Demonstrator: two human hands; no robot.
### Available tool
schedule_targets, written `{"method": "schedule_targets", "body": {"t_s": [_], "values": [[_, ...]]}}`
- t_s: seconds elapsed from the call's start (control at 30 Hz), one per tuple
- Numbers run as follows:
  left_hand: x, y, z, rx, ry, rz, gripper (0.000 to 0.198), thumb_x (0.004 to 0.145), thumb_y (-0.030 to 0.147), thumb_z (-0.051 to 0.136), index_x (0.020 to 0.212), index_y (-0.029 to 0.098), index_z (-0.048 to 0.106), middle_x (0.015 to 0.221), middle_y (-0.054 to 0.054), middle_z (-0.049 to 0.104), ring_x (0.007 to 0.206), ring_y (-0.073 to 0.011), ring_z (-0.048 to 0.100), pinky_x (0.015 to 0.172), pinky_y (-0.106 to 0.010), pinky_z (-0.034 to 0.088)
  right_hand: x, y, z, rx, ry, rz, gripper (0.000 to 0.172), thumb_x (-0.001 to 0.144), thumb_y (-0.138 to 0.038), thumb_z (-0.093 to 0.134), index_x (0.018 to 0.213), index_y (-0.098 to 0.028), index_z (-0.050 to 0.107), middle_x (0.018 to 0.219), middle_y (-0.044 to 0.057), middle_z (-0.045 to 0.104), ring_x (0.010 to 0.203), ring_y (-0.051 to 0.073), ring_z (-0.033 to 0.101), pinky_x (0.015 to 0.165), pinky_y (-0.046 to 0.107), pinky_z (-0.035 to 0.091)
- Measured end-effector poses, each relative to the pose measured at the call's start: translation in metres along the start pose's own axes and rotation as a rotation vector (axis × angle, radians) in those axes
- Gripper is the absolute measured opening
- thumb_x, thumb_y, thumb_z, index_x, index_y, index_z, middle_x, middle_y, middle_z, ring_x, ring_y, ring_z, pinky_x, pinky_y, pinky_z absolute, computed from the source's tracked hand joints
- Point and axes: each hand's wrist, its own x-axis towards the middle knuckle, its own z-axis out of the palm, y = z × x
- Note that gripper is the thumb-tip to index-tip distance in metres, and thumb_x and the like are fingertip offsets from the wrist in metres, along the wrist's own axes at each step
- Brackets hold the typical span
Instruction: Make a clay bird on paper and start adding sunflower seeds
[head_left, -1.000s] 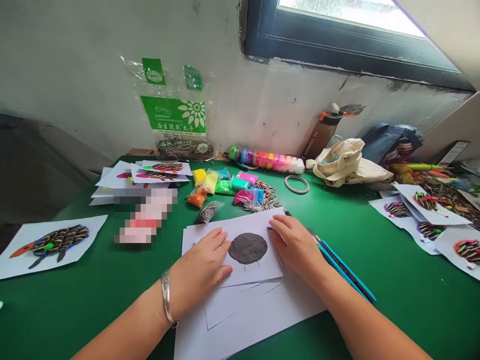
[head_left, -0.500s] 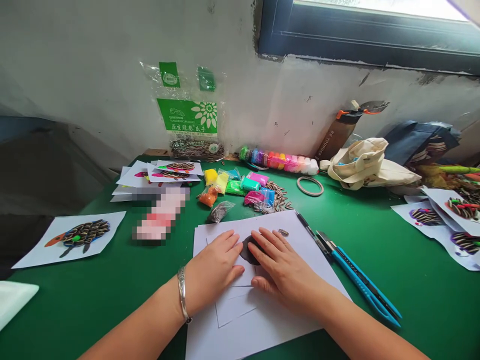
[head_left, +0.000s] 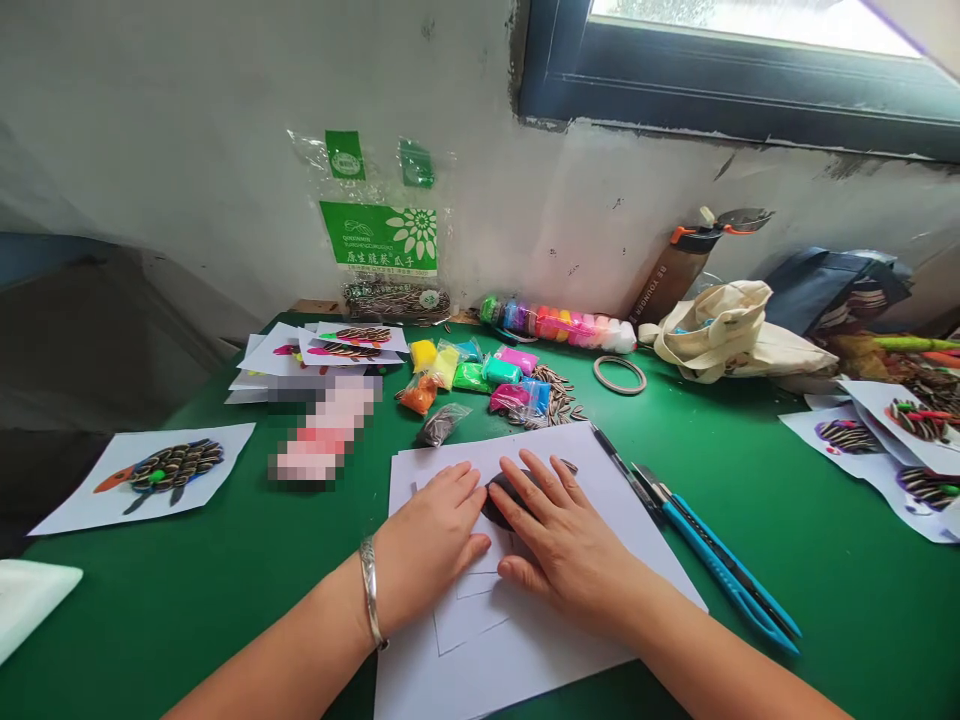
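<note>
My left hand [head_left: 431,540], a silver bangle at its wrist, lies flat with fingers stretched on a small white sheet [head_left: 469,610] that sits on a larger sheet of paper [head_left: 555,640]. My right hand [head_left: 562,545] lies flat over a dark grey disc of clay [head_left: 499,492] stuck to the small sheet, hiding most of the disc. Both hands hold nothing. A single sunflower seed [head_left: 568,465] lies on the paper just beyond my right fingertips.
Blue craft knives [head_left: 720,565] and a pen lie right of the paper. Coloured clay packets [head_left: 480,375], loose seeds, a tape ring [head_left: 619,374], a clay tube [head_left: 559,323], a seed bag [head_left: 382,240], a bottle [head_left: 679,265] and a cloth bag [head_left: 731,335] stand behind. Finished seed pictures [head_left: 154,475] lie at both sides.
A second ago my right hand rested beside the uncovered grey disc; it has moved left onto the disc and stays pressed there. My left hand has hardly moved. The camera shifted slightly.
</note>
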Motion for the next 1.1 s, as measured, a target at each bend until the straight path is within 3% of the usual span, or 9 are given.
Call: {"method": "schedule_targets", "body": {"t_s": [0.23,0.53,0.87,1.1], "values": [[-0.0017,0.0014,0.0029,0.070,0.026,0.016,0.046,0.083,0.019,0.065,0.126,0.005,0.057,0.135,-0.020,0.056,0.131,-0.0338,0.046,0.110,-0.050,0.040,0.0002,-0.0029,0.0030,0.017,-0.034,0.009,0.064,0.097,-0.058,0.031,0.150,-0.022,0.030,0.158,0.005,0.023,0.145,0.035,0.012,0.115,0.062,0.007],[-0.0032,0.0025,0.0048,0.084,0.060,0.013,0.049,0.082,0.019,0.065,0.128,0.005,0.056,0.136,-0.019,0.055,0.131,-0.0331,0.046,0.110,-0.051,0.040,0.0022,0.0038,0.0007,-0.008,-0.089,0.083,0.069,0.096,-0.058,0.036,0.150,-0.016,0.031,0.157,0.012,0.023,0.144,0.040,0.016,0.111,0.067,0.015],[-0.0024,0.0055,0.0057,0.088,0.168,0.082,0.038,0.086,0.019,0.060,0.122,0.005,0.060,0.129,-0.018,0.061,0.132,-0.0344,0.045,0.110,-0.052,0.040,0.0024,0.0052,0.0030,-0.005,-0.057,0.074,0.067,0.096,-0.057,0.035,0.149,-0.015,0.032,0.156,0.011,0.027,0.143,0.039,0.018,0.111,0.066,0.016],[-0.0012,0.0074,0.0066,0.058,0.060,0.038,0.050,0.084,0.023,0.066,0.130,0.006,0.054,0.137,-0.018,0.055,0.131,-0.0340,0.047,0.110,-0.051,0.041,-0.0003,0.0069,0.0048,0.003,-0.033,0.076,0.072,0.095,-0.060,0.034,0.150,-0.013,0.029,0.154,0.012,0.031,0.142,0.038,0.023,0.112,0.066,0.017]]}}
